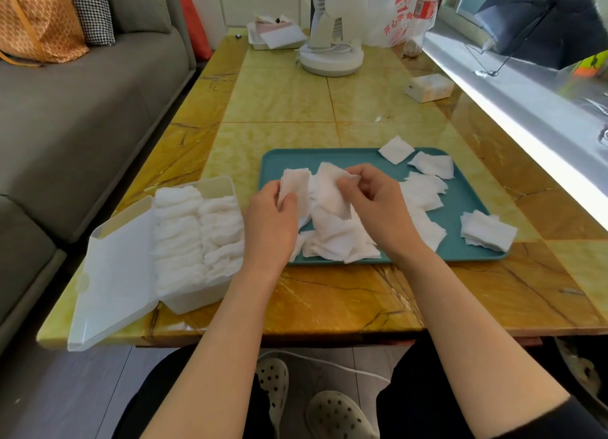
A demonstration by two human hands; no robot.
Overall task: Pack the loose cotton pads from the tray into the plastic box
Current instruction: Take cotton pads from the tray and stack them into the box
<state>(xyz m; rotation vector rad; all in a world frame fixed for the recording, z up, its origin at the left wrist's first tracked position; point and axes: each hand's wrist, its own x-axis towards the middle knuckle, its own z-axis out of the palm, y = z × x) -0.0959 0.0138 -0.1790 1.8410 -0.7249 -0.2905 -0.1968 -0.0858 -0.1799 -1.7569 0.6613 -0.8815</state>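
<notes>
Gripping a small stack of cotton pads [296, 187] in the left hand [270, 218], with fingers and thumb curled round the stack's near edge, and holding it above the near left part of the teal tray [462, 205]. Pinching a single pad [330, 192] in the right hand [378, 208], with thumb and fingertips closed on the pad's far right corner, close beside the left hand's stack and just to its right. Holding both over a loose pile [339, 244] of pads lying on the tray between and under the two hands. Working with more pads spread to the right: one square [396, 149] lying across the tray's far rim, a few [431, 165] in the far right corner, a heap [424, 193] just right of the right hand, and a short stack [487, 230] overlapping the right rim by the near corner. Sitting with the plastic box [197, 299] just left of the tray on the yellow table [296, 103], with its lid [115, 274] folded open to the left and two rows of packed pads [197, 231] filling it, right beside the left wrist.
</notes>
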